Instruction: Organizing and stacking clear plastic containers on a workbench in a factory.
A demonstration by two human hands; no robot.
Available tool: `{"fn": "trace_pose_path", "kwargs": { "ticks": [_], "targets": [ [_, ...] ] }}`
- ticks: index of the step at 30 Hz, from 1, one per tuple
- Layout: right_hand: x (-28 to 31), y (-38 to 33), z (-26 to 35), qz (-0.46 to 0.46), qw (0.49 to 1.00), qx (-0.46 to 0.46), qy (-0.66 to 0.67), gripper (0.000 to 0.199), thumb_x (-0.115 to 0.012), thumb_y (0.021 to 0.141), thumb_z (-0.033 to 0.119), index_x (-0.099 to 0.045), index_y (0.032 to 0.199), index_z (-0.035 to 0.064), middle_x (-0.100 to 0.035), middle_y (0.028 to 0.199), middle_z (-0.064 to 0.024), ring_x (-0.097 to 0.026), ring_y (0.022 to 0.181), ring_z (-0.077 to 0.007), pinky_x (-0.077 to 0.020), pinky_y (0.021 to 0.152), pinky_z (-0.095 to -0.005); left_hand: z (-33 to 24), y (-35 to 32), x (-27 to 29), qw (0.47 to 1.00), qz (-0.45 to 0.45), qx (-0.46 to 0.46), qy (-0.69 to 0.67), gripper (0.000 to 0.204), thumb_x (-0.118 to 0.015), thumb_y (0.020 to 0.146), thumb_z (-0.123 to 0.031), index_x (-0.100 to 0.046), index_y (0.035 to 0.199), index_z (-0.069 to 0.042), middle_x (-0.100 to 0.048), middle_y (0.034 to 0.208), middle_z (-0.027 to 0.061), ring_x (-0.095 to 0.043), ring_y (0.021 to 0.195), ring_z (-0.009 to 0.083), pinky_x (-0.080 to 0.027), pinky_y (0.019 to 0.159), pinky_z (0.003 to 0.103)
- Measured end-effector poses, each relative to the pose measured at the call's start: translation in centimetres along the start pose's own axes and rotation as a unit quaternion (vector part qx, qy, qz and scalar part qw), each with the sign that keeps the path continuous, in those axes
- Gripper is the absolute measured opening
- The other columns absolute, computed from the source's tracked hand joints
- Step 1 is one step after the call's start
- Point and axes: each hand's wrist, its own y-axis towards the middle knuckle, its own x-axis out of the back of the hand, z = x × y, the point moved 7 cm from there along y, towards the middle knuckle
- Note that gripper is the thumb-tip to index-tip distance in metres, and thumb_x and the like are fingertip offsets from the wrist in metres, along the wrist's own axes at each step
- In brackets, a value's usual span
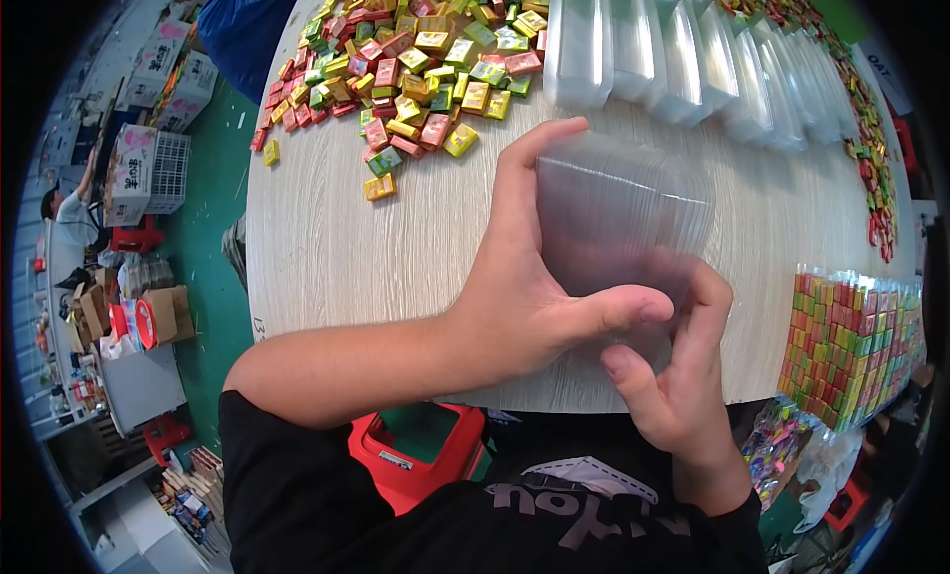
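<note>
Over the middle of the table I hold a nested stack of clear plastic boxes (623, 203), tilted between both hands. My left hand (524, 287) wraps the stack's left side, its fingers at the far edge and its thumb across the near end. Curled round the near right corner is my right hand (683, 386), thumb and fingers on the plastic. Beyond my left hand spreads a loose heap of small red, yellow and green wrapped packets (426, 64). A leaning row of clear plastic boxes (683, 59) stands at the back right.
Packed rows of small packets (846, 346) stand at the table's right edge; loose packets (873, 188) lie beyond. A red stool (421, 455) is below the near edge. Cartons (148, 173) and a person (74, 218) are far left. A blue bag (247, 30) hangs behind the heap.
</note>
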Motion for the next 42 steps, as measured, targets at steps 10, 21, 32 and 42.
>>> {"fn": "trace_pose_path", "kwargs": {
  "ticks": [10, 21, 32, 42],
  "targets": [
    [0.4, -0.9, -1.1, -0.039, 0.996, -0.039, 0.073, 0.057, -0.057, 0.085, 0.008, -0.024, 0.13, -0.0042, -0.046, 0.12, -0.0204, -0.055, 0.105, -0.0253, -0.0448, 0.089, -0.0359, 0.4, 0.1, -0.1, 0.999, 0.008, 0.019, -0.039, 0.108, -0.086, 0.064, -0.029, -0.014, 0.141, -0.005, -0.043, 0.125, 0.0114, -0.048, 0.113, 0.0202, -0.04, 0.096, 0.035],
    [-0.1, 0.3, 0.8, -0.003, 0.998, 0.005, -0.058, 0.069, -0.07, 0.08, 0.012, -0.023, 0.127, -0.0042, -0.051, 0.117, -0.0226, -0.06, 0.1, -0.0279, -0.049, 0.084, -0.0355, 0.2, 0.0, -0.1, 1.0, -0.007, 0.017, -0.025, 0.104, -0.084, 0.066, -0.024, -0.015, 0.141, -0.005, -0.043, 0.125, 0.0125, -0.049, 0.111, 0.0216, -0.042, 0.094, 0.036],
    [0.1, -0.4, -0.3, -0.007, 0.999, -0.021, 0.034, 0.06, -0.063, 0.085, 0.012, -0.023, 0.128, -0.0036, -0.047, 0.121, -0.0212, -0.056, 0.106, -0.0272, -0.0442, 0.092, -0.0371, 0.2, -0.1, -0.2, 0.999, 0.012, 0.011, -0.028, 0.107, -0.086, 0.065, -0.027, -0.014, 0.141, -0.005, -0.043, 0.125, 0.0114, -0.048, 0.112, 0.0212, -0.042, 0.095, 0.036],
    [0.5, -0.7, -0.6, -0.02, 0.999, -0.038, 0.029, 0.06, -0.059, 0.084, 0.01, -0.022, 0.129, -0.0053, -0.05, 0.119, -0.023, -0.058, 0.103, -0.0251, -0.0455, 0.089, -0.034, 0.1, 0.2, -0.3, 1.0, 0.003, -0.003, -0.007, 0.105, -0.085, 0.066, -0.027, -0.014, 0.141, -0.006, -0.044, 0.123, 0.0104, -0.051, 0.109, 0.0199, -0.044, 0.092, 0.035]
  ]
}}
